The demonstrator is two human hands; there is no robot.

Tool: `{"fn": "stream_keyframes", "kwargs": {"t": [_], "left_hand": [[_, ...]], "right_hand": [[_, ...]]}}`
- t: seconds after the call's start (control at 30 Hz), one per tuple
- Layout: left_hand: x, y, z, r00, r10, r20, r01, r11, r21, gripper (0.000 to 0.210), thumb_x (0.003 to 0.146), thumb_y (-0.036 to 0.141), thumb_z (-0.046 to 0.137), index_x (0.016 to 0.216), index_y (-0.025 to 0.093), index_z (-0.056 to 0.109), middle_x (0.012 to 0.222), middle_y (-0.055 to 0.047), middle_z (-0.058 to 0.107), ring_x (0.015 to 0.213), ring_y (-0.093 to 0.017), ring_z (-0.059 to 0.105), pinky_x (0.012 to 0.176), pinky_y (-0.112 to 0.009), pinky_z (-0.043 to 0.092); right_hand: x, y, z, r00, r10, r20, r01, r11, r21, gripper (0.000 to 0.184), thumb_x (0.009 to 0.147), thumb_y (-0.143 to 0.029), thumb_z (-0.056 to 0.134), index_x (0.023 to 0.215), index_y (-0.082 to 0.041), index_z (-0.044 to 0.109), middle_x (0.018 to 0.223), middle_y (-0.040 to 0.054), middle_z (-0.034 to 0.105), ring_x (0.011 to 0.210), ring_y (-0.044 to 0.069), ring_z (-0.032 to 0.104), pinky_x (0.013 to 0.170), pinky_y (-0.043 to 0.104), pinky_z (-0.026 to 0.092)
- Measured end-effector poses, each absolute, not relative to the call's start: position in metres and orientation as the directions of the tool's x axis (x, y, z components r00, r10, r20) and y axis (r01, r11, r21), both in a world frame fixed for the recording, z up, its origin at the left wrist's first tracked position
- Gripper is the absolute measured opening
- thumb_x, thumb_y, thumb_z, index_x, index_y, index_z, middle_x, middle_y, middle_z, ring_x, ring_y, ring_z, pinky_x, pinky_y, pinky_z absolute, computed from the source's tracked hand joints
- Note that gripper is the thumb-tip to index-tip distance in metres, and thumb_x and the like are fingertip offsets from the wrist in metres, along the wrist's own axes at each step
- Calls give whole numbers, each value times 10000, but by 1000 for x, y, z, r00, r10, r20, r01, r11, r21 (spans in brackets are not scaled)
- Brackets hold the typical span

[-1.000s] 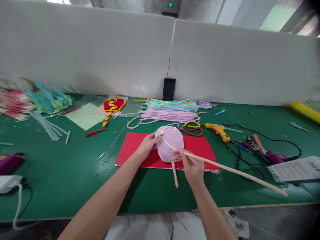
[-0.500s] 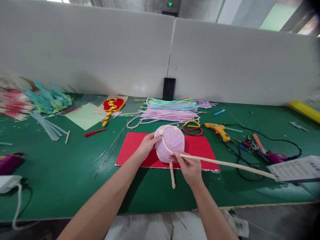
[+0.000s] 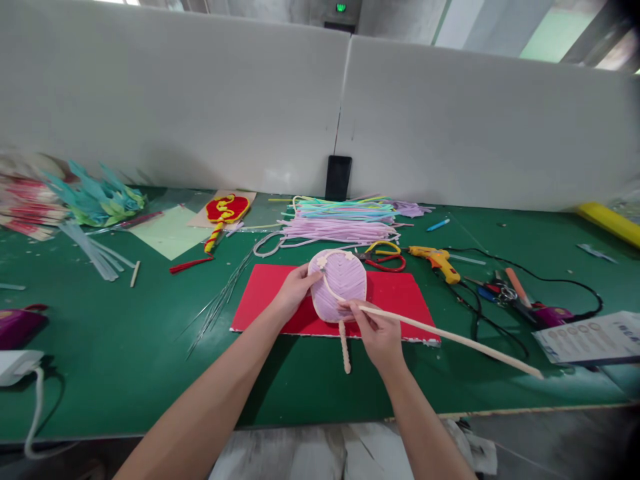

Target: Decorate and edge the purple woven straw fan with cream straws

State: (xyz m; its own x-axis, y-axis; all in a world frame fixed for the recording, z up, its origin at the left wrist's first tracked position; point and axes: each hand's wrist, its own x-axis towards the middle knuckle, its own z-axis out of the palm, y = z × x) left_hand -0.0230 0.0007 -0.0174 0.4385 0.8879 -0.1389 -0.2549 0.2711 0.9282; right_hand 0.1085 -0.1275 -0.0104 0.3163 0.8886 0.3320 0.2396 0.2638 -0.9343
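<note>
My left hand (image 3: 297, 288) grips the left edge of a round lilac fan (image 3: 345, 283) made of pipe cleaners, with a cream rim and small cream flowers near its top. Its twisted cream handle (image 3: 345, 350) points down toward me. In my right hand (image 3: 376, 331), fingers pinch a long cream pipe cleaner (image 3: 465, 337). One end of that strip curves across the fan's face; the other sticks out far to the right. Beneath the fan lies a red board (image 3: 270, 293). Scissors (image 3: 385, 257) with red and yellow handles rest just beyond the fan's right side.
Behind the board lie bundled lilac and pastel pipe cleaners (image 3: 345, 230) and an upright black phone (image 3: 339, 177). To the right are a yellow glue gun (image 3: 437, 262) with its cord and a printed card (image 3: 590, 339). A red-and-yellow fan (image 3: 227, 209) and thin wires (image 3: 220, 303) lie leftward.
The pipe cleaner's free right end has swung slightly down and left, off the printed card. The fan has tilted or shifted very slightly; my left hand stays put.
</note>
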Motion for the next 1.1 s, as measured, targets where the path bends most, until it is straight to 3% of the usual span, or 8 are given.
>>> {"fn": "stream_keyframes", "kwargs": {"t": [0.2,0.33,0.53,0.87,1.1], "left_hand": [[-24,3,-19,417,903,-105,-226,215,950,337,597,276,731,891,121,677,912,-66,697,831,-199,589,761,-280,419],[-24,2,-18,394,915,-83,-219,181,959,340,616,297,716,909,131,672,937,-62,692,859,-206,588,778,-286,422],[-25,1,-16,370,927,-63,-200,146,969,362,636,326,708,937,131,665,941,-70,689,895,-220,584,809,-301,423],[-25,3,-18,342,939,-43,-166,106,980,357,660,335,686,957,139,657,1000,-72,679,921,-221,582,812,-296,428],[-26,3,-18,292,956,-37,-125,77,989,322,667,335,666,922,139,653,915,-52,689,841,-205,586,739,-276,430]], "right_hand": [[108,-125,-9,389,877,281,179,227,-957,194,795,-339,580,821,-193,705,826,71,718,701,226,684,609,350,596],[115,-121,-10,536,829,163,8,188,-982,223,762,-351,622,893,-176,666,717,48,699,565,170,643,528,311,579],[125,-116,-11,664,747,32,-238,251,-938,235,743,-373,646,799,-145,625,639,25,661,529,139,616,481,281,538],[120,-119,-12,619,782,77,-132,199,-971,192,737,-339,662,774,-153,634,631,29,682,535,164,641,474,274,539],[116,-121,-9,519,849,97,-71,156,-985,183,758,-346,641,778,-164,630,626,22,695,525,167,651,519,286,559]]}}
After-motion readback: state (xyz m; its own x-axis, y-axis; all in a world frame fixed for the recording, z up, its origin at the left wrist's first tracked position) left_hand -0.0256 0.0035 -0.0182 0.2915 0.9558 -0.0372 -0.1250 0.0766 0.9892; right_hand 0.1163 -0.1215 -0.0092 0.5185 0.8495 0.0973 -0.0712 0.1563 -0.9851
